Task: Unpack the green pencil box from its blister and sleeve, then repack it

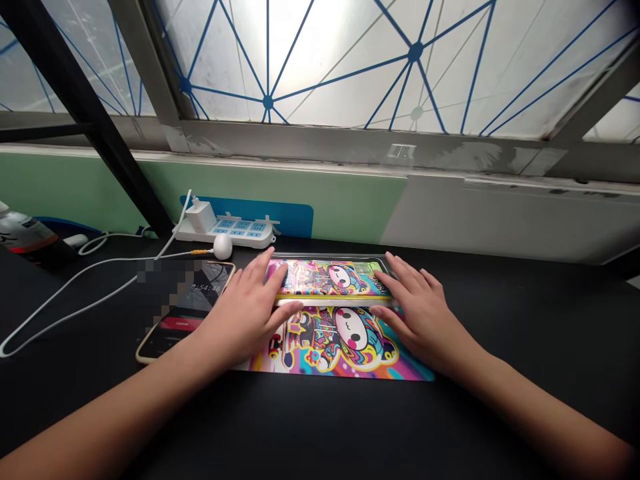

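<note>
A flat, shiny case (333,279) with a colourful cartoon print and clear edges lies crosswise in front of me. Under its near side is a bright sheet (345,343) bearing a similar cartoon figure. My left hand (255,297) rests on the left end of the case, fingers stretched out and the thumb along its near edge. On the right end lies my right hand (417,303), its fingers spread over the top and the thumb near the front edge. Both palms face down. The ends of the case are partly hidden beneath my hands.
A phone (173,327) lies beside my left forearm, partly pixelated. Behind it are a white cable (75,313), a round white plug piece (223,247) and a power strip (240,233). A bottle (25,233) stands far left on the black table (320,433), which meets the wall below the window.
</note>
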A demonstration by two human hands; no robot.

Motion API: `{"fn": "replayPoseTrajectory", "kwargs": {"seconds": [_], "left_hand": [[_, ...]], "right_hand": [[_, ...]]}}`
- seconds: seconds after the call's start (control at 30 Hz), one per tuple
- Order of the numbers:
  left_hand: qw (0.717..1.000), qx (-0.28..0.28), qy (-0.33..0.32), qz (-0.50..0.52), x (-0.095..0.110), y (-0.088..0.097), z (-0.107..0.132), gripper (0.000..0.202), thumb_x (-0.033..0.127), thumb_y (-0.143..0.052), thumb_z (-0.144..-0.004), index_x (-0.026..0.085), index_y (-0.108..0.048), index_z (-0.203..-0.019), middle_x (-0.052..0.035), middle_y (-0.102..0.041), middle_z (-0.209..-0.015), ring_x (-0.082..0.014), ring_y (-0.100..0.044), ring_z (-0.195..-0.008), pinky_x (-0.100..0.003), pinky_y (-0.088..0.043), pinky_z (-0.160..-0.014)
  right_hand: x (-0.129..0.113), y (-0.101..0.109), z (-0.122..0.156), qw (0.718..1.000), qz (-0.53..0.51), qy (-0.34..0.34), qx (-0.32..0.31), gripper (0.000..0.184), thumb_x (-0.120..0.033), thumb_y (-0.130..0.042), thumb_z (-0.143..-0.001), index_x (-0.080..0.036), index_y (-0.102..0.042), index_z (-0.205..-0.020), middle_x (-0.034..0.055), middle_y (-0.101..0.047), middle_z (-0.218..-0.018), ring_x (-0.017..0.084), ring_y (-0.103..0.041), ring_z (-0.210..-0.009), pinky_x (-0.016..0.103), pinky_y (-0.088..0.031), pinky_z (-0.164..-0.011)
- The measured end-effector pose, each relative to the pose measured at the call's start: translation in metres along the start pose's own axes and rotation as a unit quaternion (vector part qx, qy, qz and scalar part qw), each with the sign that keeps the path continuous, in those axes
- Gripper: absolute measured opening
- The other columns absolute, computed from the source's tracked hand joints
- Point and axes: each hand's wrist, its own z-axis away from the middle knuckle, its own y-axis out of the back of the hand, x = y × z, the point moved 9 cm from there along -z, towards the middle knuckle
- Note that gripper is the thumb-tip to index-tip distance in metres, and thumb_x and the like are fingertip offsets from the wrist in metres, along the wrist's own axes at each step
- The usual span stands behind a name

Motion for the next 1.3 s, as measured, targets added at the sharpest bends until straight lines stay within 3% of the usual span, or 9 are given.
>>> {"fn": "replayPoseTrajectory", "kwargs": {"seconds": [0.13, 0.27, 0.4, 0.53, 0.63, 0.73, 0.8, 0.9, 1.3], "left_hand": [[0.996, -0.002, -0.092, -0.016, 0.026, -0.001, 0.004, 0.067, 0.057, -0.046, -0.102, 0.02, -0.04, -0.157, -0.0172, -0.022, -0.17, -0.0391, -0.025, -0.155, -0.061, -0.03, -0.12], [0.994, -0.016, -0.106, -0.037, 0.027, -0.004, 0.003, 0.061, 0.052, -0.044, -0.104, 0.019, -0.042, -0.156, -0.0181, -0.036, -0.165, -0.0395, -0.031, -0.153, -0.058, -0.034, -0.118], [0.995, -0.007, -0.097, -0.033, 0.017, -0.001, 0.0, 0.058, 0.058, -0.032, -0.106, 0.021, -0.054, -0.146, -0.0166, -0.047, -0.158, -0.0377, -0.041, -0.147, -0.056, -0.039, -0.114], [0.998, 0.003, -0.063, -0.03, 0.004, 0.002, -0.003, 0.066, 0.065, -0.028, -0.104, 0.017, -0.059, -0.138, -0.0193, -0.049, -0.155, -0.0405, -0.041, -0.146, -0.059, -0.037, -0.114], [0.998, -0.009, -0.05, -0.043, -0.002, -0.001, -0.004, 0.069, 0.065, -0.027, -0.104, 0.014, -0.06, -0.137, -0.0208, -0.046, -0.158, -0.0403, -0.039, -0.148, -0.059, -0.035, -0.116], [0.998, -0.015, -0.038, -0.053, -0.004, -0.006, -0.004, 0.073, 0.067, -0.027, -0.103, 0.014, -0.055, -0.143, -0.0201, -0.043, -0.16, -0.0402, -0.035, -0.15, -0.06, -0.032, -0.118], [0.998, -0.015, -0.03, -0.054, -0.004, -0.009, -0.004, 0.074, 0.068, -0.029, -0.102, 0.017, -0.046, -0.153, -0.0183, -0.04, -0.162, -0.0405, -0.032, -0.152, -0.062, -0.031, -0.118], [0.998, -0.015, -0.028, -0.055, -0.004, -0.012, -0.004, 0.072, 0.067, -0.032, -0.101, 0.025, -0.037, -0.16, -0.0161, -0.036, -0.165, -0.0409, -0.028, -0.154, -0.062, -0.031, -0.118], [0.998, -0.027, -0.034, -0.036, -0.005, -0.012, -0.004, 0.063, 0.06, -0.031, -0.104, 0.027, -0.045, -0.156, -0.0146, -0.035, -0.166, -0.0397, -0.028, -0.154, -0.064, -0.03, -0.118]], "right_hand": [[-0.047, 0.022, 0.007, 0.991, -0.016, 0.122, 0.048, 0.045, -0.044, -0.055, -0.099, -0.018, -0.059, -0.136, 0.0233, -0.044, -0.159, 0.037, -0.043, -0.146, 0.062, -0.033, -0.116], [-0.098, 0.013, 0.023, 0.962, -0.107, 0.24, -0.078, 0.047, -0.047, -0.059, -0.098, -0.021, -0.061, -0.137, 0.0152, -0.058, -0.149, 0.03, -0.052, -0.14, 0.05, -0.041, -0.116], [-0.103, -0.015, 0.031, 0.944, -0.144, 0.18, -0.238, 0.086, -0.068, -0.054, -0.093, -0.018, -0.035, -0.16, 0.0165, -0.036, -0.164, 0.036, -0.03, -0.153, 0.059, -0.033, -0.12], [-0.093, -0.019, 0.031, 0.934, -0.168, 0.134, -0.284, 0.098, -0.076, -0.053, -0.089, -0.019, -0.027, -0.163, 0.0172, -0.031, -0.166, 0.039, -0.028, -0.153, 0.063, -0.027, -0.122], [-0.092, -0.009, 0.027, 0.945, -0.166, 0.127, -0.253, 0.082, -0.073, -0.057, -0.089, -0.02, -0.05, -0.151, 0.0164, -0.051, -0.156, 0.038, -0.044, -0.144, 0.063, -0.03, -0.12], [-0.089, 0.0, 0.024, 0.961, -0.157, 0.105, -0.202, 0.053, -0.063, -0.06, -0.093, -0.021, -0.068, -0.125, 0.0145, -0.071, -0.123, 0.033, -0.063, -0.115, 0.054, -0.049, -0.102], [-0.081, 0.002, 0.022, 0.975, -0.136, 0.07, -0.16, 0.044, -0.056, -0.059, -0.096, -0.019, -0.068, -0.118, 0.0141, -0.071, -0.111, 0.031, -0.063, -0.101, 0.05, -0.053, -0.09], [-0.068, 0.002, 0.02, 0.989, -0.098, 0.02, -0.106, 0.043, -0.052, -0.056, -0.098, -0.017, -0.064, -0.122, 0.016, -0.067, -0.115, 0.033, -0.06, -0.105, 0.05, -0.052, -0.09], [-0.059, 0.002, 0.018, 0.993, -0.081, -0.019, -0.087, 0.022, -0.041, -0.06, -0.095, -0.023, -0.052, -0.087, 0.0041, -0.063, -0.083, 0.021, -0.058, -0.074, 0.035, -0.044, -0.067]]}}
